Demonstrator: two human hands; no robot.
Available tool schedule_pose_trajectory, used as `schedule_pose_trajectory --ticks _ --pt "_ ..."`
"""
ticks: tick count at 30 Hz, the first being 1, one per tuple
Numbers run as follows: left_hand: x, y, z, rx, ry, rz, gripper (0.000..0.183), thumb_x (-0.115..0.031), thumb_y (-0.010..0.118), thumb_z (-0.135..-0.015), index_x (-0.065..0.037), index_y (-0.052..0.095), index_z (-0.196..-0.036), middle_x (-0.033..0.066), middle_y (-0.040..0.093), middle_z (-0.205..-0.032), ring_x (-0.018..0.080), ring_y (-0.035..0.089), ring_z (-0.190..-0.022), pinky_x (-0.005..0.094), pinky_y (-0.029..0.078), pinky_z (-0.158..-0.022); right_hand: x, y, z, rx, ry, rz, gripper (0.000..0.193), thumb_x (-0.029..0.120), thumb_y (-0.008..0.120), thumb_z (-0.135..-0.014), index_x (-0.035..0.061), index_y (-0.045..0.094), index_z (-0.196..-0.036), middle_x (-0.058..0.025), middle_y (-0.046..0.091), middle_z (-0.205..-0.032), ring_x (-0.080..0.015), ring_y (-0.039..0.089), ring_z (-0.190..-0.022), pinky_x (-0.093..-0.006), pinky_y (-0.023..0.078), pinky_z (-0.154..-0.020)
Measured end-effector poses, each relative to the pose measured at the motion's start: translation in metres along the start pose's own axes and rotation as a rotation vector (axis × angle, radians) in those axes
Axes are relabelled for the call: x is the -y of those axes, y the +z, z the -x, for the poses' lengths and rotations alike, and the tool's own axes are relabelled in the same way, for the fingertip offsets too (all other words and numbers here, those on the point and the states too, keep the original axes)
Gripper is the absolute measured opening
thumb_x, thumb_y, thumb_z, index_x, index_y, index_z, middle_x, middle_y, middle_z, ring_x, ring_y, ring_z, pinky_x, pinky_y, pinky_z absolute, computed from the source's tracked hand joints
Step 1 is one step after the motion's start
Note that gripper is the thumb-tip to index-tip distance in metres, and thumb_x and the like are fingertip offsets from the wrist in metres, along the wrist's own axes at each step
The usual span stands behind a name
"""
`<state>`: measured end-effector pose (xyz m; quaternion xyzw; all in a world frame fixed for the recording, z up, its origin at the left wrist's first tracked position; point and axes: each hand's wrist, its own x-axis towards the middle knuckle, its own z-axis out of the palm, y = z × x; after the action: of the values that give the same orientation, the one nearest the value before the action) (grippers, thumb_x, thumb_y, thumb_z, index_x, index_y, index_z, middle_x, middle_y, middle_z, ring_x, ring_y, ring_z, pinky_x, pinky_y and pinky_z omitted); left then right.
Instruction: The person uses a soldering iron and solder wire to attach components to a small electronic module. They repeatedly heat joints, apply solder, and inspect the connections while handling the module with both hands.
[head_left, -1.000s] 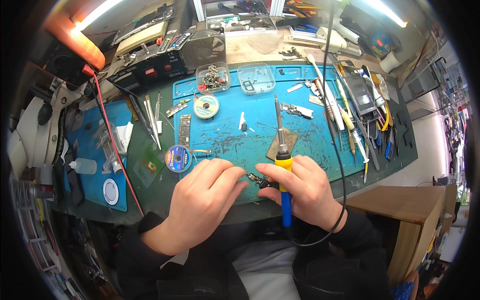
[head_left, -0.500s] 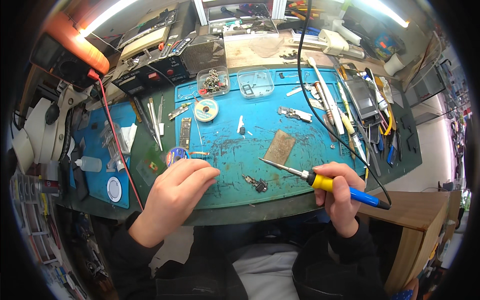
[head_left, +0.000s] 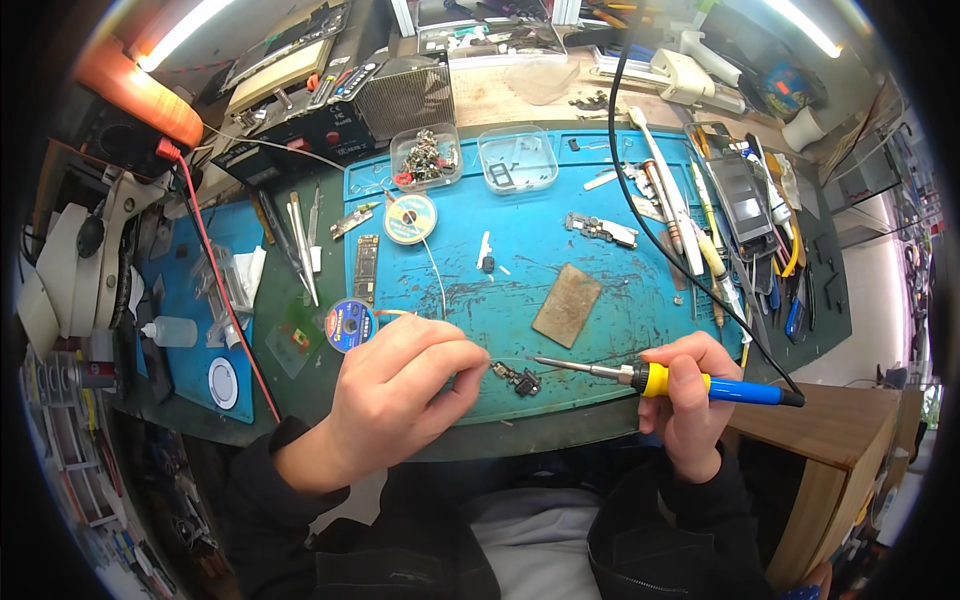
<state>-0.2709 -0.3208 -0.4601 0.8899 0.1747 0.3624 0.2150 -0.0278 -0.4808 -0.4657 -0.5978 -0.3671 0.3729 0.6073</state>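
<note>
The right hand (head_left: 692, 402), right of centre, grips the soldering iron (head_left: 656, 380) by its handle, tip directed left. The left hand (head_left: 400, 400), left of centre, has its fingertips pinched, apparently on fine solder wire (head_left: 437, 266). The circuit assembly (head_left: 516, 379) lies on the blue mat (head_left: 620, 335) at lower centre, just right of the left fingertips and just below the iron tip; long axis slopes down rightward. Left palm is hidden; tip-to-wire contact cannot be determined.

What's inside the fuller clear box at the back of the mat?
The clear box holds a jumbled heap of small, mostly silvery parts, with something red at its front left. Whatever lies deeper is covered and can't be seen.
</note>
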Motion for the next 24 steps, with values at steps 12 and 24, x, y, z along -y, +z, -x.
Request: schedule_pose_trajectory --ticks 12,24 --pt "-0.0004 0.0011 -0.0007 -0.013 0.014 -0.020 0.026 0.008 0.084 -0.077 -0.003 0.072 -0.096 0.0073 0.071 -0.089 0.0233 0.068 -0.072 0.0333 0.054 -0.062 -0.0020 -0.0045 0.0018 0.016 0.003 -0.079 0.035 0.031 0.068 -0.109 -0.0030 0.072 -0.104 -0.0096 0.070 -0.075 -0.0111 0.064 -0.053 -0.0242 0.049 -0.047" --pt "0.0002 0.0014 -0.0003 -0.006 0.025 -0.025 0.025 0.008 0.084 -0.077 -0.003 0.071 -0.096 0.0072 0.071 -0.089 0.0229 0.068 -0.072 0.0331 0.054 -0.062 -0.0027 -0.0043 0.0016 0.020 -0.028 -0.085 0.034 0.030 0.068 -0.110 -0.0035 0.072 -0.104 -0.0099 0.070 -0.074 -0.0112 0.064 -0.052 -0.0243 0.049 -0.047"
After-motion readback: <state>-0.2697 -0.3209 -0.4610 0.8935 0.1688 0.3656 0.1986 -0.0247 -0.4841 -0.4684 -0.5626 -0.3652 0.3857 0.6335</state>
